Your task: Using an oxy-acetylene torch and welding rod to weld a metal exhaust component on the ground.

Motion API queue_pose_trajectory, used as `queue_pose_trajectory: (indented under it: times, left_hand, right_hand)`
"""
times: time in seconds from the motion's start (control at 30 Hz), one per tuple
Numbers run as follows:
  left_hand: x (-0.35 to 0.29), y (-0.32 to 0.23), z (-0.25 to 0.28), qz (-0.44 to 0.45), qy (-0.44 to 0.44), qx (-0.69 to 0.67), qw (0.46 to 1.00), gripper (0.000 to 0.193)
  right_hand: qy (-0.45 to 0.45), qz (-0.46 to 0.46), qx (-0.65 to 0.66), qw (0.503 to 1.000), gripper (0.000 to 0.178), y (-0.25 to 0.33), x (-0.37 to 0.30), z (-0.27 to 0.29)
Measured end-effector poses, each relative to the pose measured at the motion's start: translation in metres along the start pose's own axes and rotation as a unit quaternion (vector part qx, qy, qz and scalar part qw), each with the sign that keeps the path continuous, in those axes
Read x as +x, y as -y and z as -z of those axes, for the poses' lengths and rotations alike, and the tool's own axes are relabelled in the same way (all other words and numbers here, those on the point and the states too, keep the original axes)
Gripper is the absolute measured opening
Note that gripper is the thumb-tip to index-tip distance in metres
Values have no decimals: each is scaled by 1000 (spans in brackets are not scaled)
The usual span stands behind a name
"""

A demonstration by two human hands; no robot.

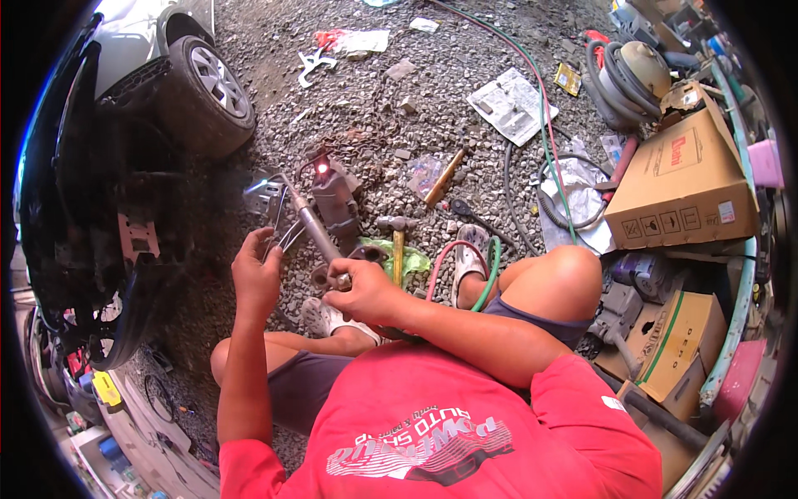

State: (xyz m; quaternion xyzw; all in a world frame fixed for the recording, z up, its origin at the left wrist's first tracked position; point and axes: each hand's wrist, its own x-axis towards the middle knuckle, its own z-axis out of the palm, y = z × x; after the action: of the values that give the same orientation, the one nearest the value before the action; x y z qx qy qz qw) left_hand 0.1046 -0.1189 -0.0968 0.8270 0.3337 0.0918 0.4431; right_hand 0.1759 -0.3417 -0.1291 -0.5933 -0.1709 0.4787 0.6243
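Note:
My right hand is closed around the handle of a gas welding torch, whose nozzle points away to the far left with a small bright flame beyond it. In my left hand thin bent metal wire is pinched between the fingers, close beside the torch. Just right of the torch tip stands a dark metal part; a red-hot spot glows at its upper end. A hammer with a yellow handle lies in front of my legs, by green plastic.
A car wheel and dark car body parts stand at left. Red and green hoses loop beside my foot. A ratchet, a wooden handle and paper lie on gravel. Cardboard boxes stand at right.

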Motion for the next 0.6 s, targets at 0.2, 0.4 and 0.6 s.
queue_pose_trajectory:
  times: [0.2,0.4,0.6]
  left_hand:
    - [34,22,0,4,-43,-191,981,34]
    - [67,12,9,-18,-109,-268,957,28]
    - [83,33,4,-24,-122,-260,958,23]
  right_hand:
    - [-47,-16,63,997,16,-7,15,24]
    - [-137,-27,90,986,17,-6,35,63]
    - [-231,-24,121,965,18,-10,59,106]
